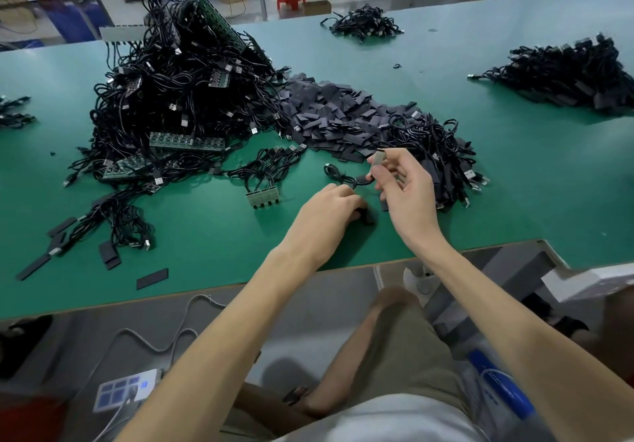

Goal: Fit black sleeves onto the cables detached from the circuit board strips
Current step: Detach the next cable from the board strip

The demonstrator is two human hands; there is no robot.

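The right hand (404, 187) pinches the cable's USB plug (378, 159) upright, apparently presenting it for sleeving, while the left hand (329, 208) grips a black sleeve (368, 217) ready below it.

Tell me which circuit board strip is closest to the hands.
The short strip lying alone on the green table beside the left hand; the longer strips sit in the big cable pile.

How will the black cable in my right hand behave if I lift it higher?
Probably floppy: the cable droops and curls below the USB plug the right hand pinches. Likely light: a pinch alone carries it.
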